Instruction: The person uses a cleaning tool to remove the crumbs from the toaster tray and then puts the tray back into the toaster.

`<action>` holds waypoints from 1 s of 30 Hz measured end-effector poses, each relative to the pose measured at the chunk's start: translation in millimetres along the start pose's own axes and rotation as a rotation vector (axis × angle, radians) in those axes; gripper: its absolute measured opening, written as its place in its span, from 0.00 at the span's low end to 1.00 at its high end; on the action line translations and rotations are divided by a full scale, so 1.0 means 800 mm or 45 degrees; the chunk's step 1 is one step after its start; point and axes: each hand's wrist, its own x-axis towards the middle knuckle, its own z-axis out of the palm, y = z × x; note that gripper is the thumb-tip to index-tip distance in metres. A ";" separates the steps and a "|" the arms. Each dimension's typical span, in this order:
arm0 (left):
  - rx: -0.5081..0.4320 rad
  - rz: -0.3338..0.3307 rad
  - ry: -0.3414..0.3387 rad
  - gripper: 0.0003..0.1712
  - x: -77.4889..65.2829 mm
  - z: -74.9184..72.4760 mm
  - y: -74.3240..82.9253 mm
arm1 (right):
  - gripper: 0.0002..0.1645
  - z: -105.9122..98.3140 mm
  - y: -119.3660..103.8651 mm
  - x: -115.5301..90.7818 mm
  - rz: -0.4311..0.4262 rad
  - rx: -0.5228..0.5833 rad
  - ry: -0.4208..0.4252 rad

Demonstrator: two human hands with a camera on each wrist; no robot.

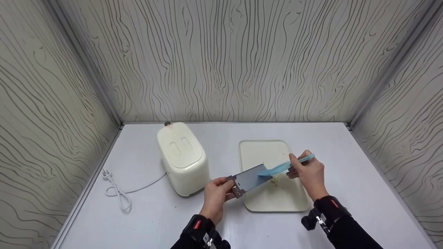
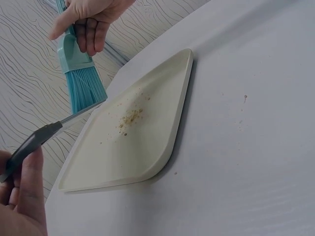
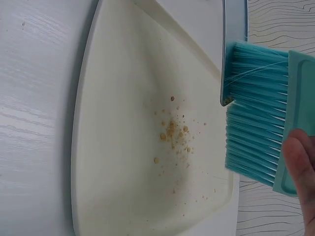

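Observation:
My left hand grips a flat metal crumb tray by its dark grey end. The crumb tray is held tilted above a cream serving tray. My right hand holds a light-blue brush by its handle. In the right wrist view the brush's bristles lie against the far edge of the crumb tray, some spreading past it. Brown and yellowish crumbs are scattered in the middle of the serving tray, below the brush.
A cream toaster-like appliance stands to the left of the hands. Its white cord and plug lie loosely coiled at the far left. A few stray crumbs dot the white table beside the serving tray. Patterned panels wall in the back and sides.

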 end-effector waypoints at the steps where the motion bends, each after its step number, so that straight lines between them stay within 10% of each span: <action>1: -0.001 0.001 -0.001 0.15 0.000 0.000 0.000 | 0.23 -0.001 0.001 0.000 -0.002 -0.005 -0.004; 30: -0.027 0.027 0.028 0.13 0.003 -0.001 0.001 | 0.23 -0.024 0.014 -0.003 0.039 -0.105 0.062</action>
